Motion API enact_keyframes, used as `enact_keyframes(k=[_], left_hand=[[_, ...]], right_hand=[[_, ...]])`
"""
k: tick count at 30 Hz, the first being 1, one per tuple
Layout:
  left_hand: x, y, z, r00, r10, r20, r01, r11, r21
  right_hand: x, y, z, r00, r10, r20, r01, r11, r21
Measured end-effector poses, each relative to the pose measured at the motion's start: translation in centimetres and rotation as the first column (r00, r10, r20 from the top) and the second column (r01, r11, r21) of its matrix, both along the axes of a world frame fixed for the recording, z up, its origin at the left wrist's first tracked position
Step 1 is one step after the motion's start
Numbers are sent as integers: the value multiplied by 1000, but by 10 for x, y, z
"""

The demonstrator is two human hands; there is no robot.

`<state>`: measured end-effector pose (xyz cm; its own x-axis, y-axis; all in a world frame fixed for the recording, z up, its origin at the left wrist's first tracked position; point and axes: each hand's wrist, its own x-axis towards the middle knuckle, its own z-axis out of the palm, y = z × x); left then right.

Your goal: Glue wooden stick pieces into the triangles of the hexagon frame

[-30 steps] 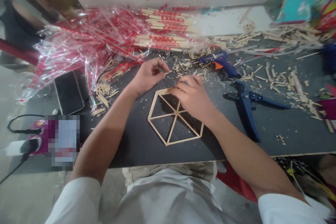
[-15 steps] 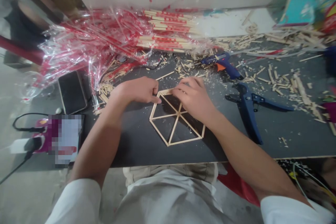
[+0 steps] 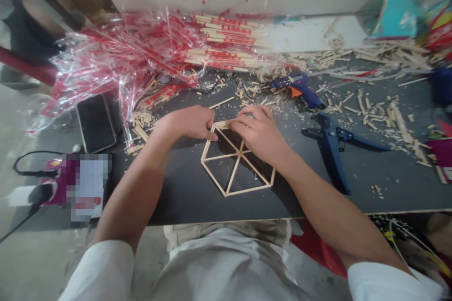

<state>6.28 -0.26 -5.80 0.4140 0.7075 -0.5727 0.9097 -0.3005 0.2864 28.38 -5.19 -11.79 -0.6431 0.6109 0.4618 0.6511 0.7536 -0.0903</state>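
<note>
A six-sided frame of thin wooden sticks, with spokes meeting in its middle, lies on the dark table before me. At its far left corner, my left hand is closed, thumb and curled fingers pinching the joint. My right hand bends over the far right side, its fingertips pressed on a short stick along the far edge. My right palm and fingers cover the far right corner. Beyond my hands a loose stick lies on the table.
Right of the frame lie blue cutters, with a blue glue gun behind them. Wood scraps litter the right side. Red-and-clear wrappers and packed chopsticks are heaped at the back. Phones and a purple power strip sit left.
Both hands stay at the far edge of the frame, with only slight finger shifts. The frame has not moved; the view has turned very slightly.
</note>
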Motion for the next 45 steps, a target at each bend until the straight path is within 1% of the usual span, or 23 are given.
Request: enact_keyframes(k=[4, 9, 15, 18, 21, 25, 29, 33, 39, 45], left_hand=[[0, 0, 1, 1000, -12, -1, 12, 1000, 7], [1, -1, 1, 999, -37, -20, 37, 999, 10], [-2, 1, -2, 999, -36, 28, 35, 999, 36], [-3, 1, -3, 999, -25, 36, 24, 999, 38], [-1, 0, 0, 1000, -21, 15, 21, 1000, 23], [0, -1, 3, 1000, -14, 8, 14, 1000, 12], [-2, 0, 2, 1000, -7, 17, 7, 1000, 18], [-1, 1, 3, 1000, -21, -10, 21, 999, 24], [2, 0, 10, 994, -72, -80, 73, 997, 7], [2, -1, 9, 993, -92, -74, 93, 995, 21]], right_hand=[[-1, 0, -1, 1000, -4, 17, 5, 1000, -7], [-2, 0, -2, 1000, 5, -3, -5, 999, 44], [-4, -1, -2, 999, -20, 26, 21, 999, -34], [-4, -1, -1, 999, -27, 20, 27, 1000, -4], [-5, -1, -2, 1000, -26, 15, 26, 999, 34], [-5, 0, -4, 998, -44, 37, 43, 999, 28], [-6, 0, -6, 998, -48, 52, 46, 998, 38], [-7, 0, -6, 998, -53, 44, 51, 998, 45], [-7, 1, -10, 998, -59, 10, 58, 998, 32], [-7, 2, -11, 998, -59, -5, 59, 998, 30]])
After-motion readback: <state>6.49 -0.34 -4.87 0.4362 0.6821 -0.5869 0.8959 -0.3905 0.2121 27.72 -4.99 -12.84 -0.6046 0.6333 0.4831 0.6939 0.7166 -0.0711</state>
